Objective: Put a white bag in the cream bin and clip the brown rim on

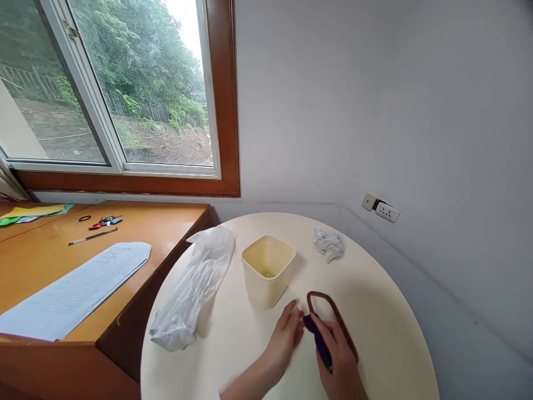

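Observation:
Over the front of the round table, my right hand is wrapped around a slim dark purple object, whose kind I cannot make out. A reddish-brown rounded frame shows just behind and beside that hand; whether it is held or lies on the table, I cannot tell. My left hand is closed, its fingertips pinched together close to the tip of the purple object. Anything between those fingertips is too small to name. Just beyond the left hand stands a cream square plastic bin, upright with its top uncovered.
A crumpled white plastic bag stretches along the table's left side. Another balled-up clear bag sits at the back right. On the wooden desk lie papers, a pen and scissors. A wall socket is at right.

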Available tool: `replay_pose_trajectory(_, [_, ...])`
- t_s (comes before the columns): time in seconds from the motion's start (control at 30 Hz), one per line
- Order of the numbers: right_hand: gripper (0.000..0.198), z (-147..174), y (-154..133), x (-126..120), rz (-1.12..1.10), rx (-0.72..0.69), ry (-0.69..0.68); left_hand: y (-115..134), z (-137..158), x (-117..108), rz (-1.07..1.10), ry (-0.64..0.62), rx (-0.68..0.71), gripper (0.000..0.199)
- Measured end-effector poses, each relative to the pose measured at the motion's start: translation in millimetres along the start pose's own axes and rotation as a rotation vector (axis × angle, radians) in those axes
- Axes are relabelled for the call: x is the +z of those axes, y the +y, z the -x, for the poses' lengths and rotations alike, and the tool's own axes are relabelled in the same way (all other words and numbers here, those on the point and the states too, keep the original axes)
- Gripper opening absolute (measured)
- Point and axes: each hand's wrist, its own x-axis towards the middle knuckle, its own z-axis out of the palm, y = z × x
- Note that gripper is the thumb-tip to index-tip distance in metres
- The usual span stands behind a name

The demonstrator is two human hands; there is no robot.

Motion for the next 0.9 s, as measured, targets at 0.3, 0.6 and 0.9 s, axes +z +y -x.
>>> replay_pose_trajectory(0.3, [0.042, 18, -31, 22, -0.369, 0.031, -0.151, 9, -5, 4, 0.301, 0.113, -0.128, 0.034])
replay_pose_trajectory(0.6, [0.051, -30, 8, -22, -0.586, 0.748, 0.107, 7, -7, -3, 0.404, 0.111, -0.114, 0.025])
replay_pose_trajectory(0.9, [0.050, -40, 17, 17, 0.065, 0.366, -0.322, 6, -7, -3, 0.462, 0.039, -0.111, 0.020])
